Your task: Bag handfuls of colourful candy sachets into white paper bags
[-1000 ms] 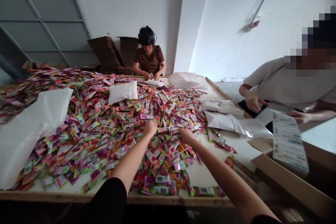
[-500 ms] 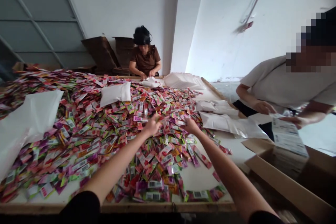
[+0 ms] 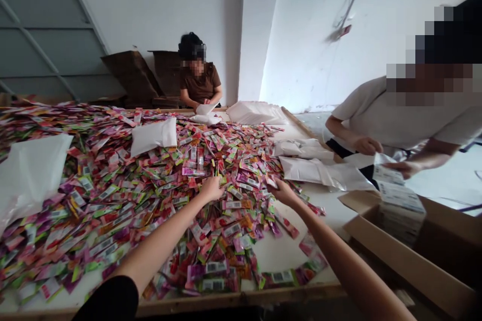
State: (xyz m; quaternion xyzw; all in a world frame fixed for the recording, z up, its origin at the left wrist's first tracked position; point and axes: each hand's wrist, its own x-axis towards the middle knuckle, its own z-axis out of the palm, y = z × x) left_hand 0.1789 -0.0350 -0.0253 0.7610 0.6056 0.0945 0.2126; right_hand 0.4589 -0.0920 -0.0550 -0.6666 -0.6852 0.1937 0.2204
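Observation:
A broad heap of small snack sachets (image 3: 237,204) in pink, purple, green and orange, many with barcodes, covers the table. In the middle of it my left hand (image 3: 212,188) is closed, with colourful sachets showing at its fingertips. To the right, my right hand (image 3: 283,192) pinches a pale sachet (image 3: 271,182) between thumb and fingers. Just past the right hand lie filled white bags (image 3: 306,169). Another plump white bag (image 3: 154,136) rests on the heap farther back, and a larger white plastic bag (image 3: 35,173) lies at the left.
Across the table a co-worker (image 3: 200,83) handles a white bag beside a stack of flat white bags (image 3: 256,112). On the right another person (image 3: 406,120) holds printed label sheets (image 3: 401,200) above an open cardboard box (image 3: 399,256). A wooden rim (image 3: 286,293) edges the table.
The view has turned slightly right. My hands are a little farther apart, and a pale sachet now shows clearly in my right fingers. The co-worker opposite has lifted a white flap.

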